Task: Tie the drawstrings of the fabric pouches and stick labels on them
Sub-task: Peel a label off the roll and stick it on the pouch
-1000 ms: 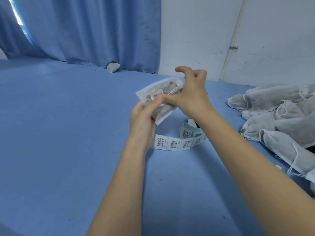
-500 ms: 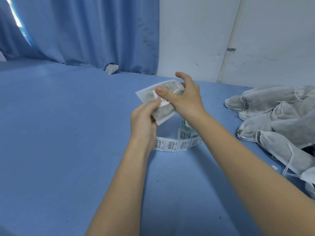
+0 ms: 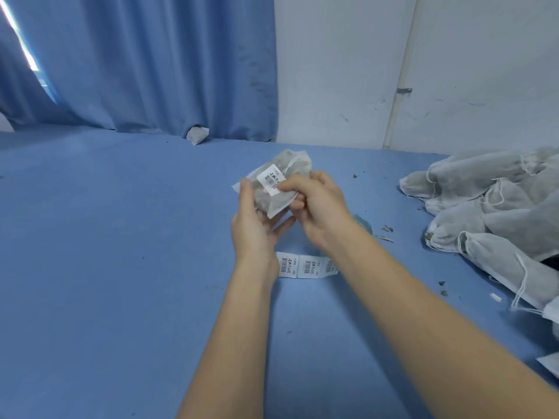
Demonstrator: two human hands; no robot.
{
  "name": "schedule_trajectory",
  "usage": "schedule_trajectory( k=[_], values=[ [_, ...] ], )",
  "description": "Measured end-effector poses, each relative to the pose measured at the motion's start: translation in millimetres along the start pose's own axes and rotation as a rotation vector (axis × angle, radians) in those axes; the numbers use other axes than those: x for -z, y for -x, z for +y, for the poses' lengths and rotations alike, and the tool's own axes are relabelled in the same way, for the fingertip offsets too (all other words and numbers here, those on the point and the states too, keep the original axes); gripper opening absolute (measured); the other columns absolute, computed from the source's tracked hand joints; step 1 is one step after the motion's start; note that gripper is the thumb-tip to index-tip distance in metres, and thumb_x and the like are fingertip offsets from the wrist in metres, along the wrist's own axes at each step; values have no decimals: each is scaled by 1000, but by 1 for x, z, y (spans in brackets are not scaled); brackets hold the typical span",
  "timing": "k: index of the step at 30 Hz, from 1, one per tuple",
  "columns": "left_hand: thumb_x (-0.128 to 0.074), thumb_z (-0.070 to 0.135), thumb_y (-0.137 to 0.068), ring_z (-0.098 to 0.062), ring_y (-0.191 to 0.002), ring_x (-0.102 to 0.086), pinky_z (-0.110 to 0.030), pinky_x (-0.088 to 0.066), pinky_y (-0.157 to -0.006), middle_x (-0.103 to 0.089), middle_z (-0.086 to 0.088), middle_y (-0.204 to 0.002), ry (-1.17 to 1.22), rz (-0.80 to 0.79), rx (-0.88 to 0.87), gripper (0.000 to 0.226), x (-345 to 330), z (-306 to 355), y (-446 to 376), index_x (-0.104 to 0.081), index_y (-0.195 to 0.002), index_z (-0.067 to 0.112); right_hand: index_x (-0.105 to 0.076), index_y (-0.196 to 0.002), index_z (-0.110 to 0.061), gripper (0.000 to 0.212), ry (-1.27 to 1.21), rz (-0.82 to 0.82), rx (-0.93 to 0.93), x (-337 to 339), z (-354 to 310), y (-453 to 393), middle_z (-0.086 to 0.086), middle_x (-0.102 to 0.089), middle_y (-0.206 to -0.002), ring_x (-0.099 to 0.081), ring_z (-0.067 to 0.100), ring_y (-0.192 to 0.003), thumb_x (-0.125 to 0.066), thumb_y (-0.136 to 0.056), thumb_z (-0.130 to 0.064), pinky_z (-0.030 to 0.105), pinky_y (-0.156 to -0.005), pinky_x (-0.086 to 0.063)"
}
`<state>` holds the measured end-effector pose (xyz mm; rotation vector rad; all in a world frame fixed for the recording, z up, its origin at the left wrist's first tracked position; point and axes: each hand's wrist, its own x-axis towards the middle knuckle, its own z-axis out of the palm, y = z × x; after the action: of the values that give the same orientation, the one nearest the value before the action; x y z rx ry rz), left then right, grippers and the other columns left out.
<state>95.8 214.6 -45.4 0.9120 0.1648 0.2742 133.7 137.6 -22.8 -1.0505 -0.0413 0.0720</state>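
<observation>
One fabric pouch (image 3: 279, 182), white and translucent with dark contents, held in the air above the blue worktop (image 3: 121, 267) between both hands. Left hand (image 3: 257, 225) cups it from below, thumb laid along its left edge. Right hand (image 3: 314, 207) grips its right side, thumb pressing a barcode label (image 3: 271, 182) stuck on the upper face. One strip of barcode labels (image 3: 305, 267) lies on the worktop beneath the wrists. Several more white drawstring pouches (image 3: 496, 213) heaped at right. One small pouch (image 3: 197, 135) against the blue curtain (image 3: 151, 65).
</observation>
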Motion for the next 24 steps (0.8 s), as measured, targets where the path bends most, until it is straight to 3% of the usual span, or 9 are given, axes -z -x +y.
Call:
schedule_trajectory(
  k=[2,4,6,8,12,14,17,19,24],
  values=[
    [-46,63,-86,-30,-101,-66,-39,-57,-78,-60,-14,-122,91,-4,87,67,1,1,0,-49,-132,15,-50,-100,-17,27,-100,-67,-7,-18,-2,-8,5,-59,-77,-62,11,-55,-65,-84,-1,22,-62,-56],
    [-49,65,-83,-29,-105,-64,-39,-56,-76,-50,-12,-134,100,15,103,71,0,2,0,-42,-137,18,-35,-141,-28,57,-94,-173,-104,-33,-3,-13,9,-51,-125,-65,24,-102,-61,-93,-15,34,-95,-51],
    [-51,58,-86,-25,-106,-64,-36,-55,-77,-49,-9,-133,52,17,60,49,-1,2,-1,-53,-123,25,-11,-153,-25,73,-90,-146,-135,-38,-5,-14,17,-34,-148,-50,31,-125,-55,-96,-14,38,-100,-46],
    [-52,47,-91,-15,-97,-68,-31,-55,-80,-55,-3,-124,-14,7,-1,23,-2,1,-2,-58,-104,29,-10,-153,-19,70,-119,-111,-116,-36,-7,-11,18,-31,-151,-44,33,-131,-51,-97,-11,39,-95,-49],
    [-53,28,-94,-22,-111,-62,-37,-48,-99,-55,-12,-132,-233,-20,-125,43,-8,-3,2,-50,-130,5,-23,-150,-12,63,-86,-95,-91,-17,-15,2,15,-39,-143,-48,38,-125,-54,-95,-13,44,-97,-48],
    [-54,21,-94,-18,-113,-59,-35,-44,-102,-58,-7,-129,-364,-31,-203,40,-16,-9,6,-49,-131,8,-34,-143,-9,53,-48,-89,-52,-5,-22,12,11,-50,-125,-54,35,-118,-55,-95,-11,39,-92,-51],
    [-51,14,-94,-2,-93,-62,-19,-46,-85,-61,20,-92,-557,-104,-310,23,-37,-25,19,-54,-113,26,-57,-117,-11,24,58,-47,24,19,-36,27,7,-60,-102,-62,19,-98,-55,-93,-7,28,-80,-53],
    [-49,10,-93,3,-83,-58,-9,-44,-71,-56,25,-86,-666,-166,-357,28,-58,-39,29,-48,-113,30,-64,-98,-15,14,154,17,82,39,-45,35,5,-64,-85,-64,9,-75,-56,-91,-6,20,-65,-53],
    [-47,5,-89,-15,-90,-61,-23,-42,-63,-56,18,-89,-899,-353,-325,34,-112,-80,47,-41,-120,18,-66,-83,-17,22,305,262,232,102,-74,50,-6,-63,-61,-60,3,-51,-53,-85,1,16,-48,-47]
  ],
)
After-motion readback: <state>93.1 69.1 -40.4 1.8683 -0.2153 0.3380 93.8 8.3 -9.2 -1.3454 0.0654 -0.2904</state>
